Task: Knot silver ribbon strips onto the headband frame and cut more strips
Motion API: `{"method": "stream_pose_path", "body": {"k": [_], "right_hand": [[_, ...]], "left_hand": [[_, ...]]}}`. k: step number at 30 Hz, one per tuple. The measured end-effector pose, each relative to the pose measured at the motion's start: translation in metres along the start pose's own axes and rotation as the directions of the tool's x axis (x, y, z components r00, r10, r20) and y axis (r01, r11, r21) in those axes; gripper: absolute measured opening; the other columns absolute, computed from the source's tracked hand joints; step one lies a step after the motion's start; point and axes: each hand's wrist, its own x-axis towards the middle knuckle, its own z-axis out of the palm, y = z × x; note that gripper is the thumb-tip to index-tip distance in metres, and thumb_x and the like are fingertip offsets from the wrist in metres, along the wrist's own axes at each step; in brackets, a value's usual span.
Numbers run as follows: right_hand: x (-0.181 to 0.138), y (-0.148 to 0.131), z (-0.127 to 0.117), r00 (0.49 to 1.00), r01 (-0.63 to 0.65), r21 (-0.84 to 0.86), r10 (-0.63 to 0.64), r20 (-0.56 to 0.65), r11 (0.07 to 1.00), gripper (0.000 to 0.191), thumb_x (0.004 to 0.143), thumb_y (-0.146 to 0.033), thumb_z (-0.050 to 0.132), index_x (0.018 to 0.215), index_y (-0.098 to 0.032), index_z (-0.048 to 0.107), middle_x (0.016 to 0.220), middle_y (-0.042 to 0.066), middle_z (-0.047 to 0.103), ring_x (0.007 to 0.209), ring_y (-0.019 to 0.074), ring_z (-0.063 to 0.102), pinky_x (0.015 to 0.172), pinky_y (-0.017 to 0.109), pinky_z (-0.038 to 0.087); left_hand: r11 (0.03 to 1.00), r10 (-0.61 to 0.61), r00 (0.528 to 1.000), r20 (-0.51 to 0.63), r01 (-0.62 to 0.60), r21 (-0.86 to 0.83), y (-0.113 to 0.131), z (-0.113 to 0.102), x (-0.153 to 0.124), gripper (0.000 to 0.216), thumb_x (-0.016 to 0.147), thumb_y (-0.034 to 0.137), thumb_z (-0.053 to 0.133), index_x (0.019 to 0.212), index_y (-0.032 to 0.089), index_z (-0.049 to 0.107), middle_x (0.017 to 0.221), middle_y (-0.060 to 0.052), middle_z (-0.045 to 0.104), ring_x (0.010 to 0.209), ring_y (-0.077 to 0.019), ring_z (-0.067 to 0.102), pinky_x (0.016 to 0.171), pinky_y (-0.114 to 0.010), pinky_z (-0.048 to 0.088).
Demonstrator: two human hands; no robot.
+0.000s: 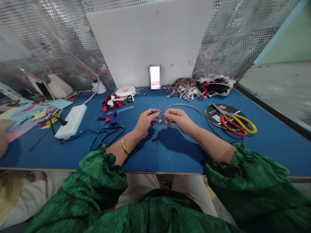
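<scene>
My left hand (146,123) and my right hand (179,120) meet over the middle of the blue table, fingertips a short gap apart. A thin grey ribbon (184,104) is pinched in my right hand and arcs behind it to the right. Between the hands the ribbon forms a small looped knot or bow. The fingers of my left hand are curled closed at this looped part; their exact grip is partly hidden. To the left lies a blue glue gun (109,117) with a clear stick.
Scissors (234,123) with red and yellow handles lie on a black ribbon spool (213,113). Grey ribbon pieces (186,90) are heaped at the back. A white power strip (72,121), a cable (102,131), a white spool (125,91) and a lit phone (155,77) are around. Another person's hand (4,136) shows at left.
</scene>
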Motion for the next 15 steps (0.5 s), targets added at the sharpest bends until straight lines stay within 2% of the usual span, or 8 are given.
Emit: {"method": "stream_pose_path", "body": {"k": [2,5,10,13,15], "right_hand": [[0.0005,0.0003,-0.0003,1.0,0.003,0.04,-0.002,-0.022,0.999,0.032,0.078,-0.043,0.069,0.065,-0.019,0.051,0.053,-0.006,0.042,0.048,0.0087,0.039,0.052,0.026,0.031],[0.0011,0.0001,-0.0014,0.998,0.018,0.065,-0.014,-0.064,0.998,0.031,0.077,-0.041,0.069,0.066,-0.019,0.052,0.053,-0.006,0.042,0.048,0.0088,0.04,0.052,0.026,0.031],[0.0009,0.0004,-0.002,0.996,0.019,0.059,-0.013,-0.09,0.998,0.032,0.076,-0.043,0.07,0.065,-0.018,0.053,0.052,-0.005,0.044,0.049,0.0089,0.041,0.052,0.026,0.032],[0.0015,0.001,-0.0021,0.996,0.014,0.077,-0.007,-0.091,0.997,0.033,0.076,-0.045,0.071,0.066,-0.018,0.055,0.053,-0.005,0.043,0.048,0.0087,0.04,0.051,0.025,0.032],[0.0029,0.001,-0.0034,0.99,0.018,0.1,-0.004,-0.138,0.995,0.034,0.076,-0.048,0.071,0.068,-0.018,0.057,0.052,-0.006,0.041,0.047,0.0083,0.038,0.05,0.025,0.031]], "left_hand": [[1.0,-0.01,1.0,-0.012,0.01,-0.017,0.0006,-0.0014,0.0005,0.026,0.075,0.039,0.068,0.085,0.015,0.067,0.072,0.001,0.058,0.048,-0.0038,0.041,0.047,-0.021,0.028],[0.999,-0.041,0.998,0.036,0.04,0.037,0.0013,-0.0017,-0.0012,0.032,0.075,0.046,0.068,0.082,0.015,0.068,0.072,-0.001,0.06,0.055,-0.0058,0.046,0.051,-0.021,0.03],[0.985,-0.047,0.994,0.098,0.03,0.17,0.0008,-0.0005,-0.0038,0.026,0.073,0.041,0.071,0.077,0.015,0.069,0.073,-0.003,0.066,0.062,-0.0089,0.051,0.059,-0.023,0.035],[0.985,-0.022,0.997,0.078,0.008,0.174,0.0007,-0.0011,-0.0025,0.021,0.073,0.036,0.069,0.075,0.015,0.069,0.067,-0.001,0.063,0.059,-0.0089,0.049,0.058,-0.024,0.034],[0.986,-0.01,0.998,0.056,0.0,0.165,0.0009,-0.0019,-0.0012,0.02,0.072,0.034,0.069,0.073,0.014,0.069,0.063,0.0,0.061,0.057,-0.0085,0.047,0.057,-0.024,0.033]]}}
